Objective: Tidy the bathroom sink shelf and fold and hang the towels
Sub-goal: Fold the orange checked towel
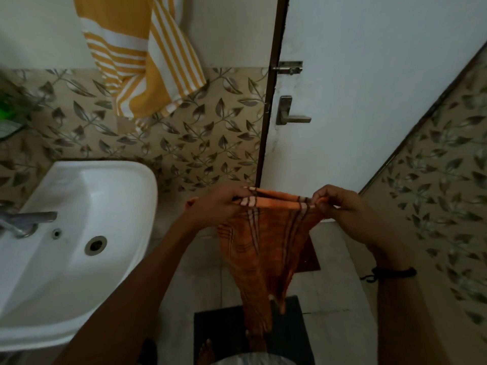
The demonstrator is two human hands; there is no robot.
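Head view: fold step under way. Left hand [224, 200] and right hand [336, 202] each pinch one end of the orange towel [261, 248], top edges doubled and stretched taut between them; rest hangs down toward the dark floor mat [226, 335] at 6 o'clock. Yellow striped towel [137, 61] already hangs on the wall at 11 o'clock; sink [79, 233] at 9 o'clock. Next move, my read: bring the two pinched ends together for another fold, keep edges aligned, then hang it beside the yellow one.
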